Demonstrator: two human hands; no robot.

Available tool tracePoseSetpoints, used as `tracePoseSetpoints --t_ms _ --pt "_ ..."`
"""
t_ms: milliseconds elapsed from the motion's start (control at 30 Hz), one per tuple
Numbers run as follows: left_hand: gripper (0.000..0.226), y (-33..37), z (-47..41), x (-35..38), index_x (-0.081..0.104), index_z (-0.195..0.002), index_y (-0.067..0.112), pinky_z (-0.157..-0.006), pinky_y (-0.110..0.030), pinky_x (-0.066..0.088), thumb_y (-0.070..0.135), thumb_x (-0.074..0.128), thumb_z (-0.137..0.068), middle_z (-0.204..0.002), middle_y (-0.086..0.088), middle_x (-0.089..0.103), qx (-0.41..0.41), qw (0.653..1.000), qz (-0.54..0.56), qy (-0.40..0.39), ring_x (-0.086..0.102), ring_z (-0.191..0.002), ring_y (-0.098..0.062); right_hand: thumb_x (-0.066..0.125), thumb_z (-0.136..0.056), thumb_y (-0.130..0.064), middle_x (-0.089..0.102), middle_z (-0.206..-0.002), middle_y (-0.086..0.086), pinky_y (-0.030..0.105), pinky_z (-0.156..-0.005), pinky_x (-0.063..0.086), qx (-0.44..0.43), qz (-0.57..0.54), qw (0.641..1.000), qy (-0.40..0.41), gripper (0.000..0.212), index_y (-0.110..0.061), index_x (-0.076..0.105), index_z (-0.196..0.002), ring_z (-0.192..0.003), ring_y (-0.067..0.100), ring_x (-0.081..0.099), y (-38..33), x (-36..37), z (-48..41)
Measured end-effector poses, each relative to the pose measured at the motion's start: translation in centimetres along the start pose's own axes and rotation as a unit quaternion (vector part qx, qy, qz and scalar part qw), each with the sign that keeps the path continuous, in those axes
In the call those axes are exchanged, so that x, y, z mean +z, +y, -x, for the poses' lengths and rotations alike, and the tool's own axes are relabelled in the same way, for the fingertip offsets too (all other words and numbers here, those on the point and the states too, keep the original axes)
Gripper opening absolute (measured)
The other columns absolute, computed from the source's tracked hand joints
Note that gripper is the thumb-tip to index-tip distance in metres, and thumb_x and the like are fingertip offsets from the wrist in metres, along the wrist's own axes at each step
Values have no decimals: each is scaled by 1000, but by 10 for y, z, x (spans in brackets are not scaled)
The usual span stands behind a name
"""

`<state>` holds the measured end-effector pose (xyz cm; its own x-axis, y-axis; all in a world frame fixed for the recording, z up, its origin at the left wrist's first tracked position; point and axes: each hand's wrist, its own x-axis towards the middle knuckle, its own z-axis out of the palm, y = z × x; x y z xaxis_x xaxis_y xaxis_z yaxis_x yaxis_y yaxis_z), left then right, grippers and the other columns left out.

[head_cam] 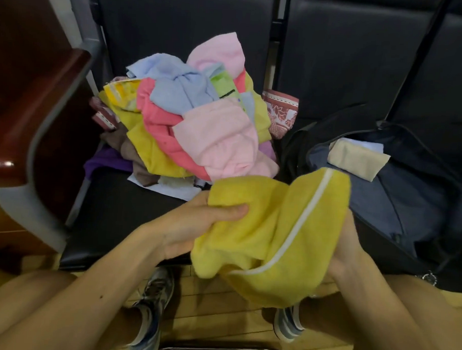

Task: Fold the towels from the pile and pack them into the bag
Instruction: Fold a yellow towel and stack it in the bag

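A yellow towel with a white stripe (272,235) hangs bunched between both hands, in front of the seat edge. My left hand (196,226) grips its left edge, thumb on top of the cloth. My right hand (351,254) holds the right side from behind, its fingers mostly hidden by the towel. The pile of towels (197,123), pink, blue, yellow, coral and purple, lies heaped on the black seat beyond. To the right an open dark bag (398,198) lies on the adjoining seat with a folded beige towel (357,159) inside.
A row of black padded seats (111,214) with backrests holds the pile and the bag. A dark red wooden armrest (34,113) juts in at the left. My knees and shoes (149,311) are below, on a wooden floor, with a metal bar at the bottom edge.
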<state>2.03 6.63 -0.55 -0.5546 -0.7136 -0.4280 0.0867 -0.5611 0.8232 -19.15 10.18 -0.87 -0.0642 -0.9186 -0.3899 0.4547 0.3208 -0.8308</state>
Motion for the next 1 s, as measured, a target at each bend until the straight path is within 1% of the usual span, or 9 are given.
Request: tracePoseSetpoints --t_ms 67,167,300,433,567,700,800,867,1000 --pt "39 4 1 -4 69 -116 10 -86 -32 59 21 66 -79 -114 -10 74 43 998 18 43 71 -104 -23 56 -95 -35 77 -86 7 36 -73 57 46 -2 999 -21 29 -19 77 -80 -77 18 73 0 3 -8" --pt "33 11 4 -12 71 -109 10 -79 -30 60 18 66 -77 -107 -11 75 124 989 25 79 73 -96 -21 46 -100 -34 74 -104 14 41 -84 53 92 -12 995 36 32 -12 70 -104 -96 28 68 2 -1 -18" --pt "30 9 3 -11 72 -106 12 -79 -31 59 14 68 -77 -105 -10 76 185 977 -45 92 73 -97 -22 41 -81 -79 72 -117 10 49 -91 52 115 44 992 -7 76 -20 64 -122 -109 30 67 7 -2 -23" --pt "23 10 6 -10 77 -99 20 -77 -30 58 9 75 -79 -103 -6 76 204 974 -66 79 73 -97 -20 83 -73 -40 75 -102 -4 37 -81 59 6 338 941 35 35 -31 66 -102 -90 13 72 26 0 -28" --pt "36 22 16 -16 68 -109 16 -75 -27 58 5 70 -75 -103 -2 77 254 960 -27 117 73 -97 -17 64 -87 -18 65 -74 0 37 -67 54 -82 440 874 191 9 -17 64 -79 -74 20 64 23 -15 -42" --pt "40 35 27 -25 65 -112 19 -72 -25 59 7 65 -75 -104 3 77 277 949 -14 147 73 -98 -15 56 -94 -14 68 -89 4 43 -76 59 -93 333 908 236 16 -22 65 -83 -84 21 65 3 -22 -44" --pt "40 38 29 -33 66 -111 17 -69 -25 59 7 67 -73 -101 2 77 272 946 -13 174 74 -94 -15 49 -88 -9 63 -79 10 31 -58 54 79 106 988 76 17 -12 64 -80 -65 19 63 -11 -10 -25" --pt "43 39 27 -43 67 -113 13 -67 -25 59 11 71 -70 -101 -1 77 239 952 -28 189 74 -93 -17 60 -80 -25 64 -69 4 28 -57 53 166 8 986 -26 15 -14 67 -73 -57 19 63 -21 -5 -7" --pt "51 34 26 -60 70 -112 11 -62 -25 59 22 79 -63 -105 -6 76 102 973 -93 184 75 -90 -19 84 -63 -36 68 -65 2 26 -61 58 66 2 994 -92 25 -14 70 -66 -61 15 68 -22 -9 3"
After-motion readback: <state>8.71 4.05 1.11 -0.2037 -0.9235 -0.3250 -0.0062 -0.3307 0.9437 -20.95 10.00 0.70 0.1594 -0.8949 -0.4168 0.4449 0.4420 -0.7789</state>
